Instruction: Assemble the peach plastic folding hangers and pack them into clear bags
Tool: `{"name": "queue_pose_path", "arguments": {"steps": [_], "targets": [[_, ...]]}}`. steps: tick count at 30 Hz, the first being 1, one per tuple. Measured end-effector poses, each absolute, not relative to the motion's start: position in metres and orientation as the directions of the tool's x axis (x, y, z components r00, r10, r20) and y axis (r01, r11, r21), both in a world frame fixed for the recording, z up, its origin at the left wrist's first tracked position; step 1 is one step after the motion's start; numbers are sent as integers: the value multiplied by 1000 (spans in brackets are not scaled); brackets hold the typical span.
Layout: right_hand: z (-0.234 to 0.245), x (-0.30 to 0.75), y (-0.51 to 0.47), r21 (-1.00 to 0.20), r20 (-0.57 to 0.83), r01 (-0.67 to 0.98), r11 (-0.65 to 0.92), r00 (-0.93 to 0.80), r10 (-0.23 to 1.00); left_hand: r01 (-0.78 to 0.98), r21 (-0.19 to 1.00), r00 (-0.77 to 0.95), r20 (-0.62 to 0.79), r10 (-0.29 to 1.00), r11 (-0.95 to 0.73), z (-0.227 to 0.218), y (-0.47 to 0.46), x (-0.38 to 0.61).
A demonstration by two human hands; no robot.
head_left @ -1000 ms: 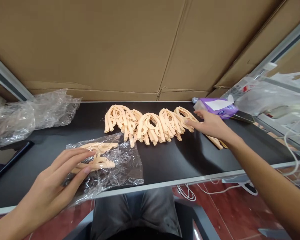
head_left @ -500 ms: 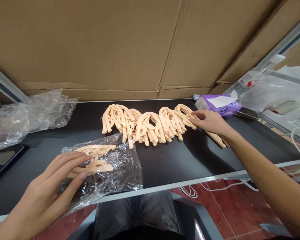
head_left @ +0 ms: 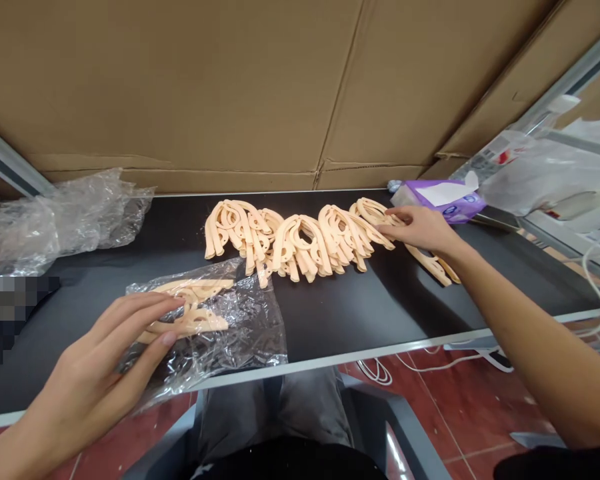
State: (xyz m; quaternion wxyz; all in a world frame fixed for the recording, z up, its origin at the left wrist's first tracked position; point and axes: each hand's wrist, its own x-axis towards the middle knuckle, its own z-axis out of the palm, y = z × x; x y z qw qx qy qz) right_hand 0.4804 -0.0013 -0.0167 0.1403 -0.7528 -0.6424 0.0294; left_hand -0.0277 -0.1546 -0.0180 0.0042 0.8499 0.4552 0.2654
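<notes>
A row of several peach plastic hanger-like pieces (head_left: 300,240) lies across the black table (head_left: 360,307). My right hand (head_left: 420,228) rests on the right end of that row, fingers curled over a piece there, with more pieces (head_left: 437,267) lying under my wrist. My left hand (head_left: 115,353) lies flat with fingers stretched out on a clear plastic bag (head_left: 230,327) near the front edge. The bag holds a few of the same peach pieces (head_left: 193,310).
Crumpled clear plastic (head_left: 55,220) lies at the back left. A purple tissue pack (head_left: 437,197) sits at the back right, with bags and white cables beyond. Cardboard (head_left: 280,87) walls the back. My legs and a chair show below the table edge.
My right hand has slid slightly left and farther onto the end of the row. My left hand stays on the bag. The camera has tilted a little.
</notes>
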Motion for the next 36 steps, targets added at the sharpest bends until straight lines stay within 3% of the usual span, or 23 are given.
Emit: {"name": "queue_pose_path", "arguments": {"steps": [4, 6, 9, 11, 13, 16, 20, 23, 27, 30, 32, 34, 36], "targets": [[-7, 482, -14, -283, 209, 944, -170, 233, 950, 759, 283, 438, 445, 781, -587, -14, -157, -24], [-1, 476, -26, -327, 332, 936, -131, 244, 911, 750, 298, 434, 453, 779, -591, -13, -158, -22], [6, 452, -53, -356, 567, 929, 97, 133, 813, 743, 302, 423, 480, 768, -598, -14, -158, -21], [11, 426, -76, -356, 624, 882, 310, -22, 781, 745, 310, 410, 487, 771, -591, -14, -158, -20], [18, 396, -98, -352, 562, 787, 507, -255, 786, 746, 327, 393, 487, 780, -580, -15, -158, -20], [25, 348, -118, -386, 431, 625, 678, -528, 732, 752, 345, 358, 502, 787, -562, -14, -158, -20], [17, 281, -111, -396, 416, 488, 778, -659, 626, 738, 345, 351, 537, 767, -580, -13, -156, -21], [7, 249, -100, -309, 434, 462, 831, -709, 555, 738, 322, 368, 545, 753, -594, -12, -155, -22], [9, 267, -94, -233, 541, 555, 799, -608, 581, 743, 329, 375, 518, 769, -584, -11, -151, -26], [15, 321, -85, -218, 612, 704, 675, -440, 657, 738, 343, 390, 487, 782, -581, -13, -146, -31], [18, 364, -73, -209, 602, 836, 508, -300, 740, 746, 347, 405, 442, 801, -569, -18, -142, -36], [16, 404, -61, -235, 567, 941, 245, -72, 820, 762, 353, 408, 391, 825, -543, -24, -139, -40], [11, 436, -50, -281, 460, 960, 13, 123, 879, 774, 361, 398, 362, 843, -521, -29, -137, -42]]}}
